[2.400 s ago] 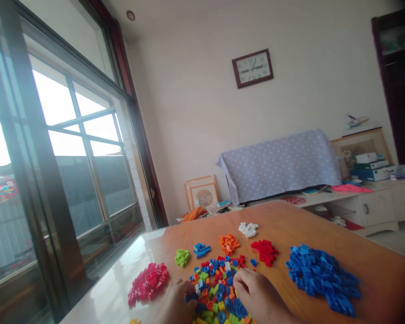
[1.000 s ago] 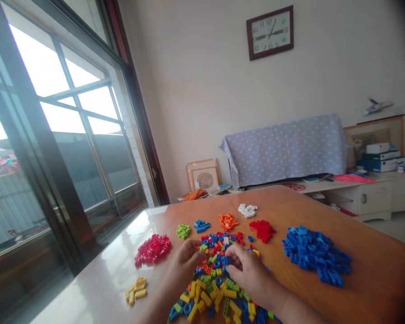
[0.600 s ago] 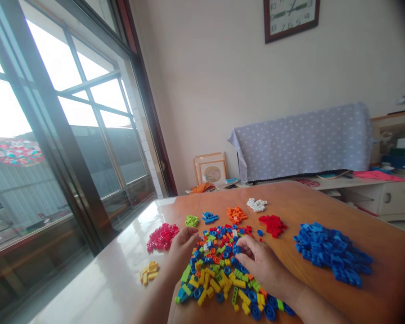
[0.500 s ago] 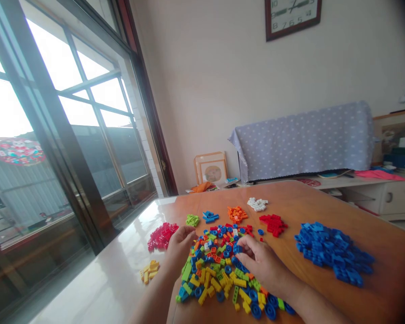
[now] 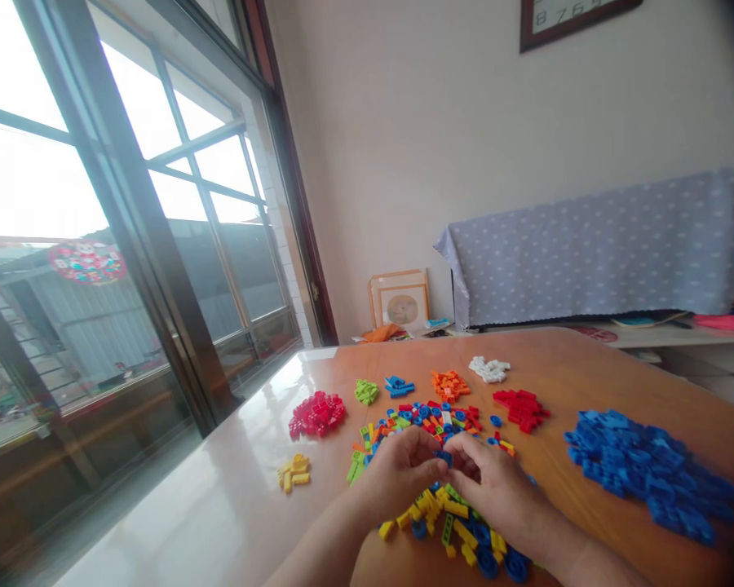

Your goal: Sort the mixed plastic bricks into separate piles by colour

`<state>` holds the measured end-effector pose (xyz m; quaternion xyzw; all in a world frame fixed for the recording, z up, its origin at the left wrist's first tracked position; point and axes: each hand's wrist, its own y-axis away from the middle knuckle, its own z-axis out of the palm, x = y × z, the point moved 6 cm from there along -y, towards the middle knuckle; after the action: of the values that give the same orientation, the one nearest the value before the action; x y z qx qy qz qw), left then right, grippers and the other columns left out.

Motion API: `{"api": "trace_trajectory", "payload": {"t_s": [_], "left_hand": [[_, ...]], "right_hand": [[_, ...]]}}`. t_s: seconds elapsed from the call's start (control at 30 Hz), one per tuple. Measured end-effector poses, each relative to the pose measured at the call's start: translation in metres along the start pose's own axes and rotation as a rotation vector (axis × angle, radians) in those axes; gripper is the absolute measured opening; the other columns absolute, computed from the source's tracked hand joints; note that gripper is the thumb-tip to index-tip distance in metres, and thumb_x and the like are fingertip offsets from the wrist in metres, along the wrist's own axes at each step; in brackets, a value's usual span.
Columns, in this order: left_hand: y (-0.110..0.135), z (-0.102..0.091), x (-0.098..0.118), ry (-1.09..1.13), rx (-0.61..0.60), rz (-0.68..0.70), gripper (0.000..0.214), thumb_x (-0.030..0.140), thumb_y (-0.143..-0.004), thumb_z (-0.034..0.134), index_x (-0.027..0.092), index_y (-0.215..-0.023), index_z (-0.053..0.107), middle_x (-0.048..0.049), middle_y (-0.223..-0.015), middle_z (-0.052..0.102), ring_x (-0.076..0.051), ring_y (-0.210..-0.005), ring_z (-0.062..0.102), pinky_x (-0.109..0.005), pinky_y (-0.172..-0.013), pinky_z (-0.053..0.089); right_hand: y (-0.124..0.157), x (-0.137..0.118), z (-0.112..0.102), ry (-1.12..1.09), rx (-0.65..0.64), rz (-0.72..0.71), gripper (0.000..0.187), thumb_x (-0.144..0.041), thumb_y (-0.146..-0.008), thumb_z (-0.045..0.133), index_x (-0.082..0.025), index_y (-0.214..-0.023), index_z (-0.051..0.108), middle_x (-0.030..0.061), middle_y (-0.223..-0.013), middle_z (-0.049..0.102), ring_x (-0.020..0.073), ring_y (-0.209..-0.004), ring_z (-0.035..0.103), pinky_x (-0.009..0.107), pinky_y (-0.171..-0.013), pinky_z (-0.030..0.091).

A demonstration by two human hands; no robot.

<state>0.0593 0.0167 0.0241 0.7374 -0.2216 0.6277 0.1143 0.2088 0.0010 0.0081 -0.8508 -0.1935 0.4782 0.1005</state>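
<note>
My left hand [image 5: 404,466] and my right hand [image 5: 488,477] meet over a mixed pile of toy bricks [image 5: 428,501] at the table's near middle. Between their fingertips is a blue toy brick [image 5: 444,458], mostly covered by the fingers. Both hands are closed, thumbs and fingers pinched at the brick. The mixed pile has yellow, green, blue, red and orange pieces, some round and blue. Its middle is hidden behind my hands.
Sorted heaps lie around: pink [image 5: 318,414], yellow [image 5: 294,473], lime green [image 5: 366,391], small blue [image 5: 399,386], orange [image 5: 449,385], white [image 5: 489,369], red [image 5: 522,409] and large blue [image 5: 645,469]. The wooden table [image 5: 220,505] stands beside a window.
My left hand has moved right and nearer, from the pile's far left edge to meet my right hand. The blue brick, held in my right hand before, is now between both hands. The view has swung left.
</note>
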Motion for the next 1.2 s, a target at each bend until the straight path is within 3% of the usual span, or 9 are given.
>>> {"api": "trace_trajectory", "payload": {"t_s": [0.17, 0.33, 0.5, 0.63, 0.77, 0.9, 1.07, 1.2], "left_hand": [[-0.004, 0.005, -0.010, 0.060, -0.012, 0.019, 0.031, 0.037, -0.078, 0.079, 0.016, -0.092, 0.061, -0.0028, -0.083, 0.066, -0.014, -0.076, 0.059, -0.023, -0.066, 0.042], [-0.008, 0.008, -0.005, 0.089, -0.016, 0.035, 0.032, 0.036, -0.079, 0.077, 0.019, -0.097, 0.057, -0.0014, -0.081, 0.065, -0.014, -0.074, 0.059, -0.023, -0.064, 0.041], [-0.007, 0.008, -0.002, 0.024, -0.006, 0.054, 0.045, 0.039, -0.082, 0.074, 0.019, -0.116, 0.053, -0.0001, -0.079, 0.062, -0.013, -0.072, 0.057, -0.023, -0.063, 0.041], [-0.007, -0.001, -0.003, -0.081, 0.052, 0.041, 0.043, 0.045, -0.086, 0.070, 0.018, -0.117, 0.057, -0.0040, -0.090, 0.065, -0.016, -0.083, 0.060, -0.026, -0.073, 0.047], [-0.008, -0.010, -0.002, -0.130, 0.089, 0.021, 0.042, 0.052, -0.084, 0.070, 0.018, -0.108, 0.063, -0.0069, -0.098, 0.068, -0.020, -0.090, 0.061, -0.027, -0.076, 0.049], [-0.007, -0.015, 0.005, -0.150, 0.113, 0.034, 0.043, 0.056, -0.080, 0.072, 0.017, -0.099, 0.067, -0.0058, -0.091, 0.069, -0.019, -0.085, 0.061, -0.027, -0.074, 0.049], [-0.005, -0.018, 0.012, -0.132, 0.151, 0.033, 0.044, 0.057, -0.078, 0.072, 0.018, -0.097, 0.068, -0.0049, -0.087, 0.068, -0.018, -0.080, 0.060, -0.026, -0.070, 0.048], [-0.004, -0.021, 0.014, -0.118, 0.172, 0.013, 0.044, 0.057, -0.078, 0.072, 0.018, -0.096, 0.067, -0.0043, -0.085, 0.068, -0.017, -0.076, 0.059, -0.024, -0.065, 0.047]], "right_hand": [[0.001, -0.008, -0.002, 0.027, 0.052, -0.021, 0.008, -0.021, -0.085, 0.058, -0.023, -0.091, 0.063, -0.0017, -0.079, 0.064, 0.0134, -0.071, 0.059, 0.024, -0.064, 0.045], [0.003, -0.023, -0.011, 0.054, 0.090, -0.052, 0.027, -0.013, -0.079, 0.060, -0.024, -0.102, 0.066, 0.0012, -0.099, 0.066, 0.0142, -0.082, 0.062, 0.024, -0.073, 0.047], [0.003, -0.026, -0.017, 0.142, 0.093, -0.043, 0.024, -0.009, -0.077, 0.059, -0.023, -0.095, 0.067, 0.0011, -0.094, 0.065, 0.0146, -0.082, 0.061, 0.024, -0.075, 0.046], [0.001, -0.007, -0.039, 0.249, 0.159, 0.062, 0.028, -0.010, -0.077, 0.058, -0.023, -0.101, 0.065, 0.0032, -0.102, 0.066, 0.0160, -0.088, 0.061, 0.025, -0.077, 0.043], [0.003, 0.036, -0.073, 0.414, 0.169, 0.271, 0.021, -0.012, -0.077, 0.055, -0.021, -0.094, 0.064, 0.0050, -0.100, 0.068, 0.0191, -0.092, 0.061, 0.027, -0.077, 0.040], [0.012, 0.078, -0.107, 0.442, 0.253, 0.485, 0.018, -0.009, -0.072, 0.058, -0.020, -0.083, 0.067, 0.0089, -0.095, 0.069, 0.0236, -0.091, 0.063, 0.031, -0.076, 0.039], [0.011, 0.091, -0.126, 0.329, 0.356, 0.484, 0.025, -0.016, -0.078, 0.055, -0.022, -0.098, 0.069, 0.0088, -0.108, 0.070, 0.0229, -0.101, 0.064, 0.031, -0.084, 0.044], [0.003, 0.089, -0.119, 0.157, 0.412, 0.450, 0.032, -0.023, -0.087, 0.045, -0.020, -0.113, 0.064, 0.0096, -0.112, 0.072, 0.0211, -0.105, 0.066, 0.032, -0.089, 0.049]]}}
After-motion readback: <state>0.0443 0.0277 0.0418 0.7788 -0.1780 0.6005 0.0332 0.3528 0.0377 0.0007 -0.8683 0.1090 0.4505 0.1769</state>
